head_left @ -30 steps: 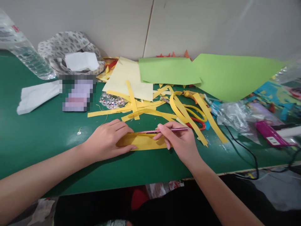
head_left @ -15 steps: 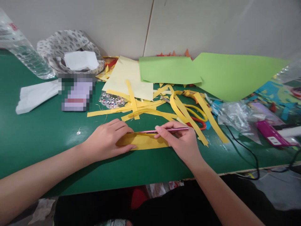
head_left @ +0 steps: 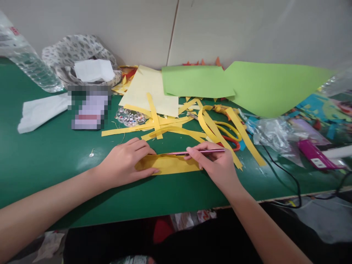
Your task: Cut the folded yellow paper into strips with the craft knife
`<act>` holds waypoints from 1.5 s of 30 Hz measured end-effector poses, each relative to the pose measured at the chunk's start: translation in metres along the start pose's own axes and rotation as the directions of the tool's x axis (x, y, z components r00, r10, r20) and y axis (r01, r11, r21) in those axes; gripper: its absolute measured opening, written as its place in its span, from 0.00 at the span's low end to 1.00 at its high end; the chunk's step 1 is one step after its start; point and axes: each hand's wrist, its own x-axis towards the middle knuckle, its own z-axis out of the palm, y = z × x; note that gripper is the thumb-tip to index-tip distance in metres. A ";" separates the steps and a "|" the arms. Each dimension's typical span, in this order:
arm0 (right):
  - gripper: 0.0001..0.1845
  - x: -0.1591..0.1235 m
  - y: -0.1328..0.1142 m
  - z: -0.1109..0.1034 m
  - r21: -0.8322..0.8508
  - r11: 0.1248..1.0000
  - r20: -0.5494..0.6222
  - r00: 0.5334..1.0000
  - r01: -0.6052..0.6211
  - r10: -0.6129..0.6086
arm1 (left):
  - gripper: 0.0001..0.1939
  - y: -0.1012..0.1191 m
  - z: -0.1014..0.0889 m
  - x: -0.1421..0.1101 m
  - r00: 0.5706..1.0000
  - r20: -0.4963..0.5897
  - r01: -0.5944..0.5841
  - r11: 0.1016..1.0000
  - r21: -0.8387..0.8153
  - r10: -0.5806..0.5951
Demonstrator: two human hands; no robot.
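A folded yellow paper strip (head_left: 176, 165) lies on the green table in front of me. My left hand (head_left: 132, 159) holds its left end down, thumb on the near side and fingers over the far edge. Pinched in my right hand (head_left: 210, 157) is a slim pink pen-like tool (head_left: 181, 153); whether it is a pen or tweezers I cannot tell. Its pointed end lies along the strip's far edge, directed toward my left fingers. The right fingertips touch the strip's right end, partly hiding it.
Behind my hands lie cut yellow strips (head_left: 158, 124), scissors with yellow and red handles (head_left: 229, 132), and a bag of small beads (head_left: 130, 116). Green sheets (head_left: 198, 82) lean farther back. A blurred phone (head_left: 90, 108) and bottle (head_left: 33, 55) are left; a magenta glue gun (head_left: 316, 154) is right.
My right hand and the pink tool have slid slightly to the right along the strip's far edge. The left hand stays in place on the strip.
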 end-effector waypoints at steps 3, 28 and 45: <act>0.11 0.001 0.004 -0.009 -0.030 1.000 -0.033 0.999 0.010 -0.011 | 0.20 0.000 0.000 0.000 1.000 -0.014 0.005 1.000 -0.010 -0.005; 0.11 -0.002 0.006 -0.015 0.059 0.997 0.054 0.997 0.044 -0.047 | 0.20 -0.003 0.002 0.000 1.000 0.009 0.028 0.999 -0.036 -0.028; 0.10 0.001 -0.004 0.018 0.069 0.998 0.132 0.991 0.010 -0.019 | 0.18 -0.003 0.001 0.002 0.999 0.024 0.030 0.998 -0.053 -0.029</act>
